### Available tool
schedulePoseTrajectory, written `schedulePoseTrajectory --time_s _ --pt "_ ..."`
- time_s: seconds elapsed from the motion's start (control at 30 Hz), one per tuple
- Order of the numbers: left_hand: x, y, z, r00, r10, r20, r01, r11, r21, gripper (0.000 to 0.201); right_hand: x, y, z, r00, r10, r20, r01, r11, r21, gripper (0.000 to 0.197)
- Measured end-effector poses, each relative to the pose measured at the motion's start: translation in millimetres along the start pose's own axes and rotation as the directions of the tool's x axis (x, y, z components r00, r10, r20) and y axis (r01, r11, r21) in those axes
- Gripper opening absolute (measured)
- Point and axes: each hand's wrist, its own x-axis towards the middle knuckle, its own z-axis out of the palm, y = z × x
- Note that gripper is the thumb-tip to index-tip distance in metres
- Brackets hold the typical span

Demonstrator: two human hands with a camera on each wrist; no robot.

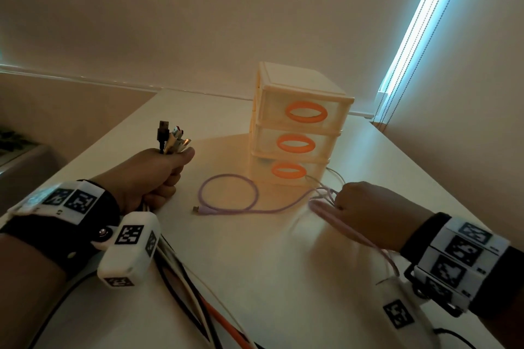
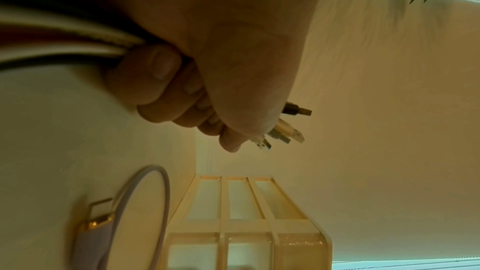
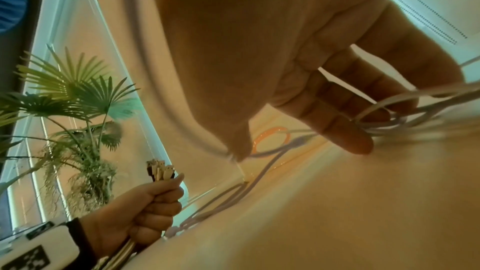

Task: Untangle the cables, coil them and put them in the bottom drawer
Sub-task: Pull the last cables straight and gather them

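Observation:
My left hand grips a bundle of cables in a fist, held above the white table. Their USB plugs stick up out of the fist, also seen in the left wrist view. A purple cable lies looped in front of the cream drawer unit. All three drawers look closed, including the bottom drawer. My right hand is low at the unit's right front corner. Its straight fingers are threaded into a tangle of pink and white cables. A pink cable runs under the palm.
The held bundle trails off the near table edge in black, white and orange strands. A window blind with bead chains is at the far right. A potted palm stands beyond the table's left side.

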Motion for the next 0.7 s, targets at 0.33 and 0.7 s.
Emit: schedulePoseTrajectory --time_s 0.33,0.7 --pt "-1 1 0 1.0 0.004 0.007 -0.004 1.0 0.006 0.05 -3 -9 -1 0.999 0.044 -0.025 -0.046 0.996 -0.071 0.033" --pt "0 0 -1 1.0 0.004 0.014 -0.003 1.0 -0.024 0.05 6 -38 3 0.989 -0.042 0.143 0.027 0.994 0.104 0.041"
